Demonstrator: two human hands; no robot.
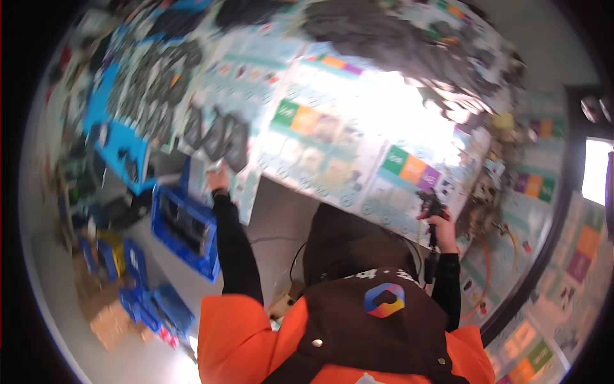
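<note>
My left hand (217, 180) reaches out in a black sleeve to the table's near edge, just below a row of dark flat parts (225, 137). Blur hides whether its fingers hold anything. My right hand (439, 224) grips a dark hand tool (431, 206) at the table's right front edge; the tool's black body runs down past my wrist. The table (332, 137) is covered with pale printed sheets bearing green, orange and purple squares.
More dark parts lie in rows at the table's left (153, 77) and in a heap at the far side (377, 32). Blue crates (185, 224) and cardboard boxes (105, 313) stand on the floor at left. Orange cable (487, 269) and small hardware clutter the right.
</note>
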